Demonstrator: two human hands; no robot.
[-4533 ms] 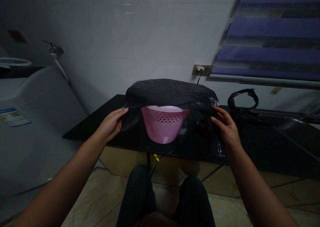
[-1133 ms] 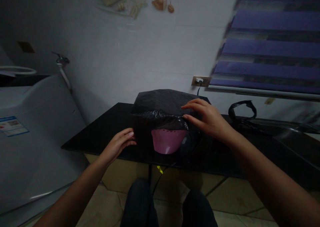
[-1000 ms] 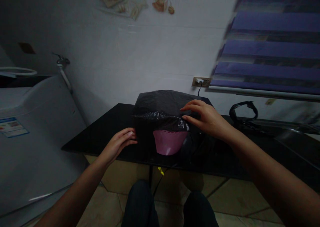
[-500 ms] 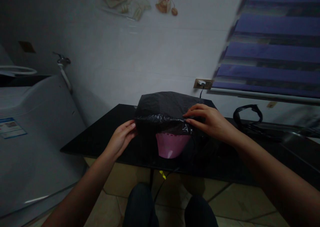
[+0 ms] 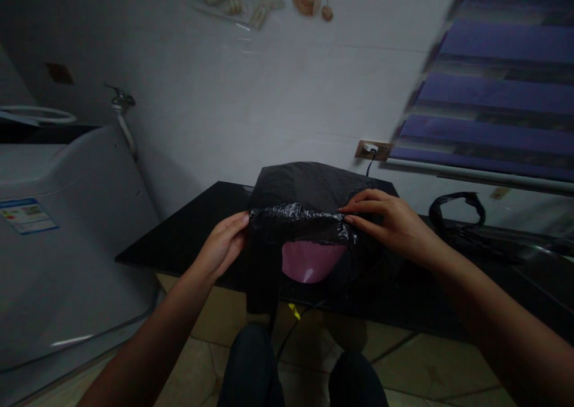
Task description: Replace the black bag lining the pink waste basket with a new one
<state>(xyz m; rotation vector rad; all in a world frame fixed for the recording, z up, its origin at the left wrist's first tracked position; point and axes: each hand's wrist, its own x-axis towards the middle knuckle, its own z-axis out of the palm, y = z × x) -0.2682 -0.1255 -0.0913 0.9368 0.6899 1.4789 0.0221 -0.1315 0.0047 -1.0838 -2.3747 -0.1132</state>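
A pink plastic basket (image 5: 308, 262) stands near the front edge of a black counter (image 5: 188, 233). A black plastic bag (image 5: 305, 195) is draped over its top and hides most of it. My left hand (image 5: 223, 244) grips the bag's left edge. At the bag's right edge, my right hand (image 5: 391, 222) pinches the film, fingers pointing left. Only the basket's lower front shows under the bag's crinkled hem.
A white appliance (image 5: 58, 233) with a label stands at the left, a tap (image 5: 121, 100) above it. A wall socket (image 5: 372, 150) with a plugged cable sits behind the bag. Another black bag (image 5: 457, 207) lies at the right. Purple blinds (image 5: 493, 102) hang at the upper right. My knees are below.
The bag has come further down over the basket, hiding its lattice rim. My left hand rose from the counter to take the bag's left edge; my right hand moved down to the hem.
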